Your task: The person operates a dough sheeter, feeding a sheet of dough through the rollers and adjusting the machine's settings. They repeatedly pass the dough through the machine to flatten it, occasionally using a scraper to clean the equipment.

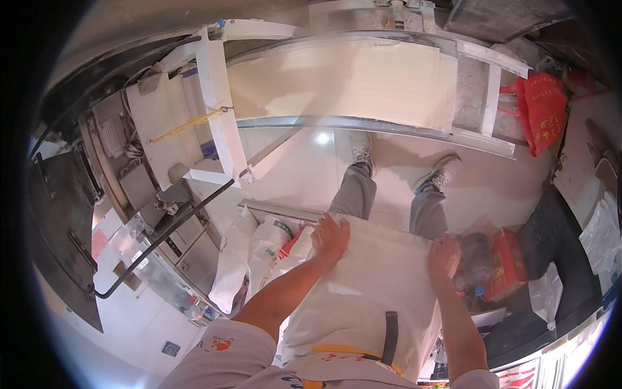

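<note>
pale cloth [379, 279] between both hands [330, 236] [444, 257]

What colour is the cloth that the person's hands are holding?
The cloth is mostly off-white; it shows best in the head view.

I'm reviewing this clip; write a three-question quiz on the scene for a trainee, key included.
1. True or false: only the left hand touches the white fabric.
2. What colour is the bag at the upper right? A) blue B) red C) green
3. Fill in: the red box is nearer the ____ hand.

Key: 1. False, the right hand touches it too. 2. B. 3. right.
</note>
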